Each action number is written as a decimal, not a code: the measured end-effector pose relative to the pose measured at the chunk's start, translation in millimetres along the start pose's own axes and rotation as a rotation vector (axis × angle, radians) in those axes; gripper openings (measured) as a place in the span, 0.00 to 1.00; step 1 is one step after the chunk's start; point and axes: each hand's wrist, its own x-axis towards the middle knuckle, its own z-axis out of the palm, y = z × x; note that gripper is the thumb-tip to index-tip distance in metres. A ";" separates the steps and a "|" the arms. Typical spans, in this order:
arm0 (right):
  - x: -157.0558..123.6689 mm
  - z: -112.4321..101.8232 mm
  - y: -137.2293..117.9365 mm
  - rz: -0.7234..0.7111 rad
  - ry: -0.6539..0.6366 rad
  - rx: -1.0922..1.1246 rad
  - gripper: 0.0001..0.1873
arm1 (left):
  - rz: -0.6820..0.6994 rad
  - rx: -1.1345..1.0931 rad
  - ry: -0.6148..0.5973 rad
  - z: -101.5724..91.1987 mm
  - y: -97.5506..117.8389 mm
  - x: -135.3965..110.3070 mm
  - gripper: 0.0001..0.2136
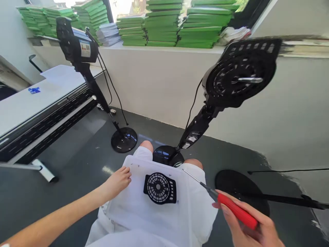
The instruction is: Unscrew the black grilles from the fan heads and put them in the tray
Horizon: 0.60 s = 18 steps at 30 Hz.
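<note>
My right hand (246,219) is wrapped round the red handle of a screwdriver (238,211), whose thin metal shaft points up and left over the right side of a white plastic tray (144,219). The tray lies across the lap. My left hand (120,181) is at the tray's left edge with its fingers curled together; whatever they hold is hidden. On the tray lies a black vented fan cover (159,188) with a round grille. Several tiny dark pieces that look like screws lie around it.
A black pedestal fan (241,73) without blades leans ahead on the right, its metal shaft pointing out. Another fan body (79,43) stands at left beside a white table (15,113). Green stacks (161,27) line the windowsill. A black round base (241,188) lies at right.
</note>
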 end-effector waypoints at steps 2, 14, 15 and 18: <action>-8.9 12.2 5.8 -0.036 -0.031 0.007 0.09 | 0.025 0.125 -0.047 8.8 8.7 1.9 0.02; -23.4 -12.7 30.7 0.007 0.070 -0.141 0.10 | 0.102 0.156 -0.112 30.7 9.9 22.3 0.05; -25.0 -13.3 30.3 0.011 0.068 -0.151 0.09 | 0.103 0.150 -0.134 29.5 10.0 22.8 0.05; -27.4 -13.7 28.3 0.002 0.041 -0.161 0.09 | 0.095 0.027 -0.210 17.7 7.1 28.0 0.06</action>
